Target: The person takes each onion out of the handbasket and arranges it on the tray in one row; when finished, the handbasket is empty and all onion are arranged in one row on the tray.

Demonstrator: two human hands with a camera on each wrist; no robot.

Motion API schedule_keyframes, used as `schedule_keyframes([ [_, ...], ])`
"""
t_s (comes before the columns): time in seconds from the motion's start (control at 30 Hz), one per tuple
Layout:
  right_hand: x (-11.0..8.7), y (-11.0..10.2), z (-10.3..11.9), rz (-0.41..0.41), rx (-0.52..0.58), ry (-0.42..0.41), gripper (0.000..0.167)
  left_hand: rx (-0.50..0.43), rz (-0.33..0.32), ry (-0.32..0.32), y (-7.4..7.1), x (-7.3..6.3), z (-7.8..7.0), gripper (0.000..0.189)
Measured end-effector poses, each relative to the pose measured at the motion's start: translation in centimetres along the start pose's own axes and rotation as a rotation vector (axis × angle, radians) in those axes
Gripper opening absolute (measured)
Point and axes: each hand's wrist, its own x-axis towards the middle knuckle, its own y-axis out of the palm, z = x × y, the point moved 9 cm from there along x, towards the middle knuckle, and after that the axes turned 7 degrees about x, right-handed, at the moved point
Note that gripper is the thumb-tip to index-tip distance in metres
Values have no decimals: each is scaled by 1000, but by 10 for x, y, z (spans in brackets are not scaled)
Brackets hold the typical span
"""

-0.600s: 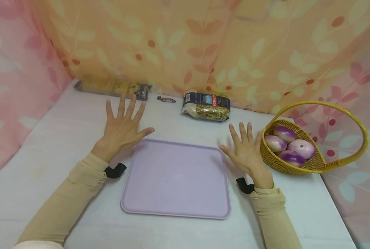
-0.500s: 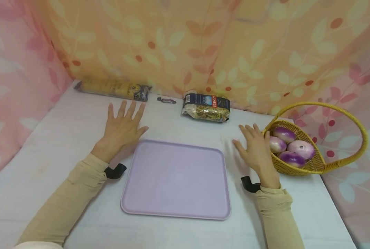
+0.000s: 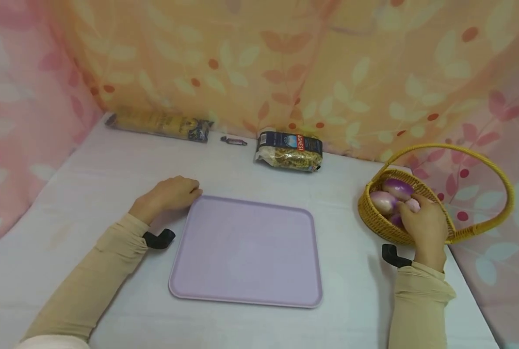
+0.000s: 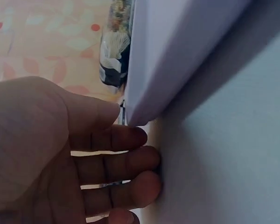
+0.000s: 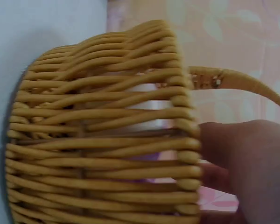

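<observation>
In the head view my left hand (image 3: 168, 196) is at the far left corner of the lilac tray (image 3: 246, 252). The left wrist view has the thumb and index finger meeting at the tray corner (image 4: 142, 105), other fingers curled below. On the right, my right hand (image 3: 425, 225) reaches into a yellow wicker basket (image 3: 375, 220), its fingers curled round a pale pink onion (image 3: 412, 205). More purple-and-white onions (image 3: 383, 201) lie beside it. The right wrist view mostly meets the basket's woven wall (image 5: 102, 140), which hides the fingertips.
Along the back of the white table lie a long yellow pasta packet (image 3: 159, 123), a small wrapped candy (image 3: 234, 140) and a dark-labelled pasta bag (image 3: 289, 150). The basket's tall handle (image 3: 486, 160) arches up on the right. Patterned curtains (image 3: 259, 63) enclose the table.
My right hand has moved right from beside the tray into the basket, its fingers closing round an onion. The spread left hand has lowered and curled its fingers at the tray corner.
</observation>
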Motion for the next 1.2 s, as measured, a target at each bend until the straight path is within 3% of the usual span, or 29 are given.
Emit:
schedule_keyframes([
  [0.07,3,8,1,69,-37,-18,64,-34,11,7,4,0,2,26],
  [0.3,6,12,1,198,-95,-2,73,-93,8,34,8,-2,5,21],
  [0.43,2,8,1,202,-100,-32,65,-86,2,39,8,-1,6,20],
  [0.67,-5,10,-17,244,-122,72,80,-63,3,58,7,3,3,19],
  [0.77,-8,0,-14,141,-92,86,74,-65,18,54,8,4,1,20],
  [0.87,-17,-21,0,-32,4,70,67,-75,29,57,10,4,-1,20],
  [0.97,-29,-39,32,-172,116,-33,61,-82,42,56,11,4,-2,21],
  [1.03,-39,-44,64,-237,187,-166,60,-84,39,61,10,3,-2,21],
  [1.13,-58,-38,125,-239,249,-436,57,-80,32,63,7,3,-2,21],
  [1.2,-73,-24,165,-187,262,-614,57,-83,29,58,6,2,-1,21],
])
